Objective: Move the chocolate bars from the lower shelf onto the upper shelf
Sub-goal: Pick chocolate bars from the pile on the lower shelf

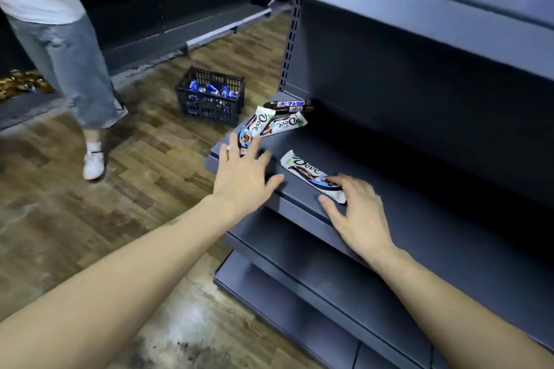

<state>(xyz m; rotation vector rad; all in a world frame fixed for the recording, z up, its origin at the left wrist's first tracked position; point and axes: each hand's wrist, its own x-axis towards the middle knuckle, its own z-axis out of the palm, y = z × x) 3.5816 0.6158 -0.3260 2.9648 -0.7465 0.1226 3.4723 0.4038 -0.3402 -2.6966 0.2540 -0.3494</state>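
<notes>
Left hand (242,177) flat, fingers spread, tips touching left Dove bar (253,130) at the shelf (404,204) edge. Right hand (356,213) pinches the near end of right Dove bar (302,169). 2 more just beyond left hand: white bar (289,123), dark bar (287,105).

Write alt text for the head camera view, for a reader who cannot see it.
Two bare hands work on a grey shelf: the right hand pinches the near end of a white-wrapped chocolate bar, the open left hand touches a second bar beside a third bar and a dark bar. A black basket stands on the wooden floor behind.
</notes>
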